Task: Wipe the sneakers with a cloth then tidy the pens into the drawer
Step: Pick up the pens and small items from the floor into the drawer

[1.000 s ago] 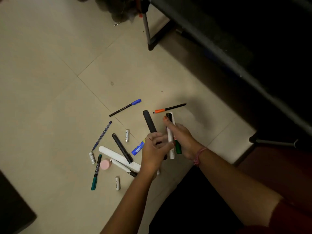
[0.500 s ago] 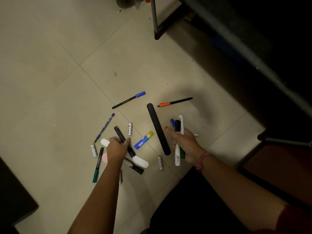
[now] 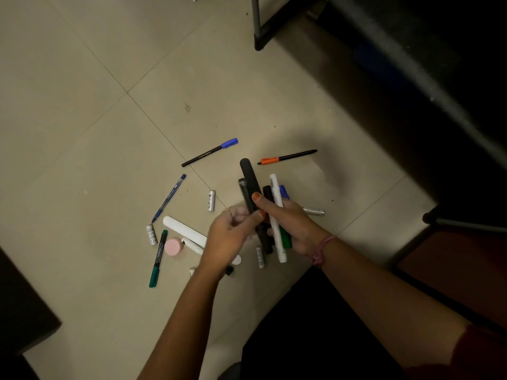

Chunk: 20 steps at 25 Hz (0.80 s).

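Observation:
Pens and markers lie scattered on the tiled floor. My right hand (image 3: 290, 229) grips a bundle of markers (image 3: 277, 215), among them a white, a green, a blue and a black one. Touching it, my left hand (image 3: 227, 237) holds a black marker (image 3: 243, 187) against that bundle. A long black flat stick (image 3: 247, 171) lies under both hands. Loose on the floor are a blue-capped pen (image 3: 211, 152), an orange-clipped pen (image 3: 288, 157), a blue pen (image 3: 168, 198) and a green marker (image 3: 157, 259). No sneakers, cloth or drawer are in view.
A white flat stick (image 3: 181, 229), a pink round cap (image 3: 173, 246) and several small silver cylinders (image 3: 211, 200) lie among the pens. A metal frame leg (image 3: 258, 26) stands at the top. Dark furniture fills the right side, and a dark block (image 3: 22, 311) sits bottom left.
My left hand picked the black marker up from the floor on the left and carried it right to the bundle in my right hand. The right hand kept hold of its markers.

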Tool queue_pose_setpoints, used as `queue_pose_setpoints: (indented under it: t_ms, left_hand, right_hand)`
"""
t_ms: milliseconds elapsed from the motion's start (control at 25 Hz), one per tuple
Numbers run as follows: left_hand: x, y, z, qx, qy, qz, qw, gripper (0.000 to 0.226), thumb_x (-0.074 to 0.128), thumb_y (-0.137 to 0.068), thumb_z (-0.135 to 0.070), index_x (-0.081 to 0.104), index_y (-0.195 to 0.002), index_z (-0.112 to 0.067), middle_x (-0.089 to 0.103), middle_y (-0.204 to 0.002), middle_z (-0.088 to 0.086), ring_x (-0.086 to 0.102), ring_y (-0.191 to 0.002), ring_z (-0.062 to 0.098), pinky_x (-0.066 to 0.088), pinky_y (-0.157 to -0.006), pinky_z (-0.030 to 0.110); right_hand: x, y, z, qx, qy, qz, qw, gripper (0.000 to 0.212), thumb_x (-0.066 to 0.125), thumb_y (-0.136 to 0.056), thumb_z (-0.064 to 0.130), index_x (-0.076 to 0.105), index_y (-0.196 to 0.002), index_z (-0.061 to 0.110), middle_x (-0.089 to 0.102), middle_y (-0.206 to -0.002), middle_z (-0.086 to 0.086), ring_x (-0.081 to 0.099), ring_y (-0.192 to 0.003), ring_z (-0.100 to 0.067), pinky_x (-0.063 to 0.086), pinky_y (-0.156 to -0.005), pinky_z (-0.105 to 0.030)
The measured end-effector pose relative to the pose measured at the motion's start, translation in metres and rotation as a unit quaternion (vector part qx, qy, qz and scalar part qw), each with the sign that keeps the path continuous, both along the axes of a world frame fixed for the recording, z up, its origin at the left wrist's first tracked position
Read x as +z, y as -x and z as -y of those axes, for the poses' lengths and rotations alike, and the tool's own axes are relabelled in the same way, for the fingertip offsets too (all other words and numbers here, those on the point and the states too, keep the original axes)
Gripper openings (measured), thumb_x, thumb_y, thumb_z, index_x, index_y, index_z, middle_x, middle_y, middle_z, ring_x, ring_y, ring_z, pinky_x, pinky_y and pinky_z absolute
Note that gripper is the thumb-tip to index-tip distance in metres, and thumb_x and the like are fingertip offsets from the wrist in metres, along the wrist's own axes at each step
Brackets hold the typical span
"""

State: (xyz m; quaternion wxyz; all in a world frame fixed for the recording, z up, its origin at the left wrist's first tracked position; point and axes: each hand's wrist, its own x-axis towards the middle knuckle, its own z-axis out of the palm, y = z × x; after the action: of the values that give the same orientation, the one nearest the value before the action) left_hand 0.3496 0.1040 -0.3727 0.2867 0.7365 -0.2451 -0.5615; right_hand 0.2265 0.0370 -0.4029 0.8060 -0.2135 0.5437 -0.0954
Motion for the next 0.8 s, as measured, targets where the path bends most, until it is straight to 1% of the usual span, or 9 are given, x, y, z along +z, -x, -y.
queue_pose_setpoints:
  t_ms: [80, 120, 160, 240, 320, 360, 480, 680, 800]
  left_hand:
    - [0.006, 0.010, 0.005, -0.088, 0.017, 0.004, 0.996, 0.010, 0.067, -0.089, -0.021, 0.066, -0.094, -0.013, 0.067, -0.074, -0.010, 0.062, -0.065, -0.002, 0.050, -0.065, 0.015]
    - [0.007, 0.011, 0.006, -0.110, 0.025, 0.007, 0.994, 0.013, 0.069, -0.087, -0.023, 0.067, -0.097, -0.015, 0.069, -0.078, -0.011, 0.063, -0.068, -0.004, 0.050, -0.066, 0.013]
    - [0.006, 0.010, 0.006, -0.110, 0.029, 0.012, 0.993, 0.013, 0.069, -0.087, -0.026, 0.068, -0.097, -0.018, 0.069, -0.080, -0.011, 0.064, -0.069, -0.004, 0.050, -0.066, 0.012]
    - [0.000, 0.002, -0.001, -0.013, 0.006, 0.042, 0.999, 0.012, 0.066, -0.089, -0.032, 0.067, -0.087, -0.020, 0.069, -0.076, -0.008, 0.064, -0.064, 0.001, 0.052, -0.062, 0.016]
    - [-0.019, -0.013, -0.018, 0.114, -0.086, 0.122, 0.982, 0.023, 0.059, -0.093, -0.032, 0.062, -0.081, -0.013, 0.066, -0.070, 0.001, 0.060, -0.056, 0.010, 0.052, -0.057, 0.024]
    - [-0.029, -0.022, -0.030, 0.125, -0.156, 0.162, 0.966, 0.027, 0.057, -0.094, -0.033, 0.060, -0.083, -0.009, 0.065, -0.069, 0.005, 0.059, -0.055, 0.013, 0.052, -0.058, 0.027]
    - [-0.058, -0.039, -0.065, 0.042, -0.309, 0.223, 0.924, 0.036, 0.053, -0.095, -0.039, 0.058, -0.090, -0.003, 0.066, -0.071, 0.009, 0.063, -0.055, 0.018, 0.056, -0.064, 0.032]
    - [-0.072, -0.040, -0.079, 0.033, -0.302, 0.212, 0.929, 0.032, 0.053, -0.096, -0.031, 0.060, -0.098, 0.000, 0.066, -0.078, 0.010, 0.060, -0.054, 0.016, 0.047, -0.053, 0.025]
    - [-0.062, -0.040, -0.072, 0.081, -0.273, 0.207, 0.936, 0.029, 0.053, -0.094, -0.028, 0.058, -0.087, 0.000, 0.061, -0.072, 0.011, 0.057, -0.058, 0.018, 0.049, -0.060, 0.029]
  right_hand:
    - [0.002, 0.000, -0.001, 0.009, -0.016, 0.013, 1.000, 0.054, 0.078, -0.069, 0.044, 0.066, -0.105, 0.005, 0.071, -0.092, -0.013, 0.069, -0.086, -0.027, 0.057, -0.074, -0.037]
    - [0.002, 0.003, -0.001, 0.003, -0.014, 0.011, 1.000, 0.052, 0.077, -0.071, 0.042, 0.067, -0.105, 0.004, 0.072, -0.093, -0.014, 0.070, -0.087, -0.027, 0.057, -0.075, -0.036]
    - [0.002, 0.007, 0.001, -0.004, -0.008, 0.005, 1.000, 0.044, 0.075, -0.076, 0.039, 0.068, -0.102, 0.004, 0.072, -0.091, -0.012, 0.070, -0.084, -0.024, 0.057, -0.073, -0.034]
    - [0.002, 0.015, 0.004, -0.030, 0.003, -0.017, 0.999, 0.026, 0.070, -0.082, 0.035, 0.068, -0.090, 0.010, 0.070, -0.076, -0.003, 0.066, -0.070, -0.014, 0.053, -0.062, -0.026]
    - [0.001, 0.020, 0.005, -0.061, 0.004, -0.041, 0.997, 0.018, 0.069, -0.083, 0.034, 0.063, -0.081, 0.017, 0.063, -0.067, 0.001, 0.057, -0.059, -0.010, 0.048, -0.053, -0.021]
    - [0.000, 0.022, 0.004, -0.068, 0.006, -0.053, 0.996, 0.019, 0.070, -0.083, 0.033, 0.061, -0.079, 0.017, 0.060, -0.065, 0.002, 0.054, -0.056, -0.009, 0.046, -0.053, -0.021]
    - [-0.001, 0.024, 0.000, -0.069, 0.012, -0.083, 0.994, 0.021, 0.073, -0.080, 0.031, 0.059, -0.084, 0.016, 0.058, -0.065, 0.002, 0.053, -0.056, -0.009, 0.047, -0.059, -0.023]
    - [0.001, 0.022, -0.003, -0.046, 0.021, -0.083, 0.995, 0.020, 0.071, -0.082, 0.030, 0.057, -0.075, 0.018, 0.055, -0.064, 0.001, 0.050, -0.056, -0.010, 0.045, -0.060, -0.024]
    - [0.005, 0.019, -0.004, -0.024, 0.003, -0.067, 0.997, 0.023, 0.074, -0.079, 0.026, 0.055, -0.073, 0.016, 0.052, -0.059, 0.001, 0.048, -0.051, -0.010, 0.044, -0.053, -0.025]
